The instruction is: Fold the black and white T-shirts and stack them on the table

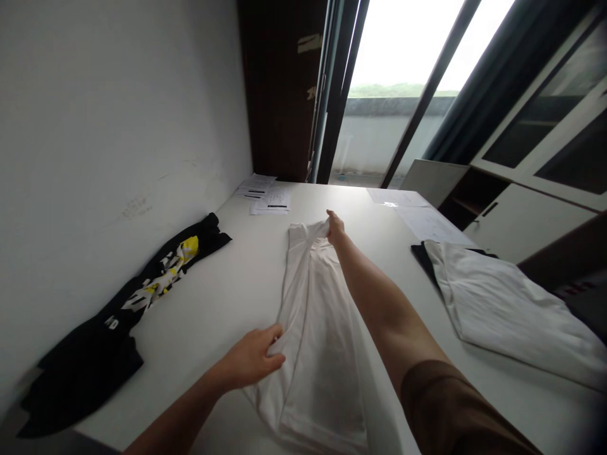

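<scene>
A white T-shirt lies lengthwise on the white table, its left side drawn inward in long creases. My left hand pinches the left edge of the cloth, nearer to me. Stretched out to the far end, my right hand grips the top edge of the T-shirt, close to its right corner. Fabric between the two hands is pulled into a ridge. The fingertips of my right hand are partly hidden behind the hand itself.
On the left, along the wall, lies a black T-shirt with a yellow and white print. A folded white garment rests over dark cloth at the right. Paper sheets lie at the table's far end, before a glass door.
</scene>
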Tool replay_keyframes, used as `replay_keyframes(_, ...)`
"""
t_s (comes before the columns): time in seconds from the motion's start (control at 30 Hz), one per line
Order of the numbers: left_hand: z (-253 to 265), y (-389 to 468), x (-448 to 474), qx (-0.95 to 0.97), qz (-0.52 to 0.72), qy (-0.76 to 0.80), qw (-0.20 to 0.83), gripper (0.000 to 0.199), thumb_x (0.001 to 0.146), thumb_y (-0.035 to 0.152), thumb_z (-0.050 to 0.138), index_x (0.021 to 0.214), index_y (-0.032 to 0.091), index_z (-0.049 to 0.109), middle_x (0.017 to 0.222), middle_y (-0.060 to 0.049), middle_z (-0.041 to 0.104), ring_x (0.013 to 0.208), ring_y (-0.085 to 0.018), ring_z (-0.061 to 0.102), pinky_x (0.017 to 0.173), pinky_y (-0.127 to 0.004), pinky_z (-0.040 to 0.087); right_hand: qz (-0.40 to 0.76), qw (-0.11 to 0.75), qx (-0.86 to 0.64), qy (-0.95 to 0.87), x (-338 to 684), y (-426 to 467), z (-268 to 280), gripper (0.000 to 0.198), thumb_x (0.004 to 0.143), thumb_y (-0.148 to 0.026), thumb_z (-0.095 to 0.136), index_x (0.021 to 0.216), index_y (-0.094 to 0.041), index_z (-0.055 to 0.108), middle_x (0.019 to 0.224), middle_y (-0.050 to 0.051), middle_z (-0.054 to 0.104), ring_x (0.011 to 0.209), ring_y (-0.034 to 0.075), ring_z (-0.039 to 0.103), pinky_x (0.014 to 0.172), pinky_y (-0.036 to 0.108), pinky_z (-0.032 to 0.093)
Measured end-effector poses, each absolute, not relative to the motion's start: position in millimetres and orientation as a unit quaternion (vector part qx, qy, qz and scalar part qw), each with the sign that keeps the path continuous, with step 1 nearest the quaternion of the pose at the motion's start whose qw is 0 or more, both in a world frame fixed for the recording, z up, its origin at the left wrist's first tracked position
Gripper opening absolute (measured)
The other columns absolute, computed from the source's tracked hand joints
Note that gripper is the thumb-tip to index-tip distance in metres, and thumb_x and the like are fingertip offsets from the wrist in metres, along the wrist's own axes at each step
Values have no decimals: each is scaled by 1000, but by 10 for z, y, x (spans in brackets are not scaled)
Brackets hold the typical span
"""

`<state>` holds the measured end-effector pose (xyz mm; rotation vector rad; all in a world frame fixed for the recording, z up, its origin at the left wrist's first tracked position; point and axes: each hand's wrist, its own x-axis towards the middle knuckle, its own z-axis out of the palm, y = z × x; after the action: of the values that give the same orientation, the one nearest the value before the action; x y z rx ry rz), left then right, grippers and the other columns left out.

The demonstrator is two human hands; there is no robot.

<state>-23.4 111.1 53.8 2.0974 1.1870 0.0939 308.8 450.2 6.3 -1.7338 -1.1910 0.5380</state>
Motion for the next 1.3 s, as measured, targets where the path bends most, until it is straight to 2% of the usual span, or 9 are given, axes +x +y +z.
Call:
replay_keyframes(0.2,581,1001,-108,796,30,362,483,21,78,28,67,97,21,63,87,3,64,77,-16,55,69,-24,39,245,480,-733,-415,3436,4400,-19,28,81,-25,52,105,-16,62,72,2,57,60,16,53,50,24,47)
replay_keyframes(0.4,486,758,112,805,50,339,484,43,78,26,72,120,28,65,93,4,67,78,-15,60,73,-24,44,230,427,-764,-426,3701,4283,-155,34,73,-20,57,105,-17,68,101,12,70,85,23,65,72,32,55)
replay_keyframes(0.47,386,683,173,834,51,319,447,52,78,25,73,128,33,63,93,4,69,80,-16,63,79,-27,45,221,413,-773,-428,3762,4241,-211,41,74,-22,58,114,-19,67,109,12,71,93,25,67,79,34,56)
replay_keyframes(0.57,175,634,251,893,68,251,368,49,79,24,75,126,32,65,92,3,72,88,-19,66,90,-32,44,204,367,-797,-434,3830,4176,-286,49,79,-28,61,127,-20,62,113,14,71,101,27,68,87,37,55)
replay_keyframes(0.77,-303,646,337,958,80,108,252,25,90,36,73,113,30,67,86,1,73,82,-18,66,82,-31,40,130,240,-832,-483,3874,4062,-375,61,85,-33,59,144,-19,50,127,19,69,114,32,67,92,40,53)
replay_keyframes(0.83,-427,643,355,964,92,76,238,14,98,39,64,110,32,68,80,2,71,78,-16,64,81,-31,39,113,234,-825,-502,3869,4035,-370,56,88,-28,53,144,-22,51,125,16,70,113,30,68,92,39,53)
replay_keyframes(1.03,-544,674,405,969,110,44,216,16,102,43,58,108,33,69,78,4,72,77,-14,62,83,-31,39,69,226,-811,-535,3728,3992,-233,53,95,-19,43,148,-27,48,121,13,71,108,27,68,88,35,51)
replay_keyframes(1.17,-406,746,390,956,147,66,247,21,97,44,65,114,30,67,89,3,73,87,-15,62,89,-31,41,23,223,-784,-579,3470,4002,-132,51,99,-18,42,149,-26,45,131,15,65,109,26,66,90,35,48)
replay_keyframes(1.3,-223,821,335,941,177,106,268,25,88,34,72,112,27,66,99,0,72,97,-18,62,94,-34,44,73,229,-765,-597,3200,4027,-86,56,100,-30,54,153,-24,38,119,12,70,107,24,66,89,31,47)
